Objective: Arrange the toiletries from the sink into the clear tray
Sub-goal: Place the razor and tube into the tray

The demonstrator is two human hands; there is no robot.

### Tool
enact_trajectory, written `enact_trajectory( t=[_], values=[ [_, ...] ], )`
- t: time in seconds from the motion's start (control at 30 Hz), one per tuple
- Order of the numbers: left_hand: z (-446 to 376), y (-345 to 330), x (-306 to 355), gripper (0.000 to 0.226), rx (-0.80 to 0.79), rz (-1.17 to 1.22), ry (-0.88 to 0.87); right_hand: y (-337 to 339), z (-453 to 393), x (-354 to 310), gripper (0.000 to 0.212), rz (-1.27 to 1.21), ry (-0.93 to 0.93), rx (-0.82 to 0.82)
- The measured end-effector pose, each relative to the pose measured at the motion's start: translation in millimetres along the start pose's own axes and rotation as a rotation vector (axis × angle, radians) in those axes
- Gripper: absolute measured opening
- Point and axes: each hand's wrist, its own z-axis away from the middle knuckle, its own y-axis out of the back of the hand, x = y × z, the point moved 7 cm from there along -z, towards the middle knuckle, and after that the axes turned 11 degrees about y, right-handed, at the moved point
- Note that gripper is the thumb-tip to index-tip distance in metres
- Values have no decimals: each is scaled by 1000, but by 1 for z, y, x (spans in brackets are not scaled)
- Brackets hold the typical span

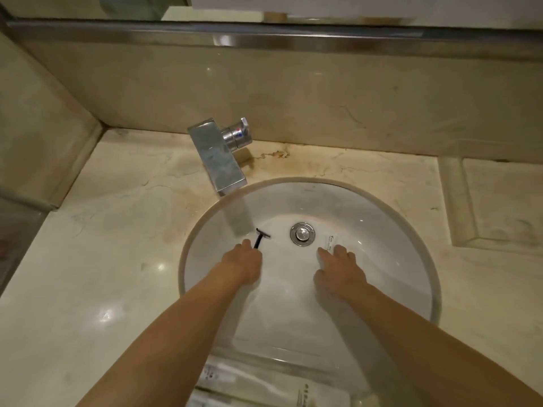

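White ceramic sink (pixel 382 218), set in a marble counter (pixel 102 259). In the basin, our left hand (pixel 242 261) grips a black razor (pixel 261 238); our right hand (pixel 338 264), fingers straight, touches a white sachet (pixel 329 241).

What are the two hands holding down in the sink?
The left hand grips the black razor by its handle's lower end. The right hand rests on a white packet; whether it grips it cannot be told.
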Motion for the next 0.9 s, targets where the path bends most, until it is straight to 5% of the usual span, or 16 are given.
enact_trajectory(
  t=[0.17, 0.43, 0.73, 0.9],
  values=[
    [-1, 4, 3, 37, 67, -36, -14, -2, -8, 5, 30, 84, -17, 102],
    [20, 14, -2, 17, 115, 26, 3, 13, 12, 11, 21, -302, -42, 345],
    [54, 27, -14, 26, 71, 390, -10, 26, 57, -6, 11, -605, 22, 369],
    [89, 36, -17, 27, 75, 439, -80, 33, 93, -27, 26, -631, 87, 392]
  ],
)
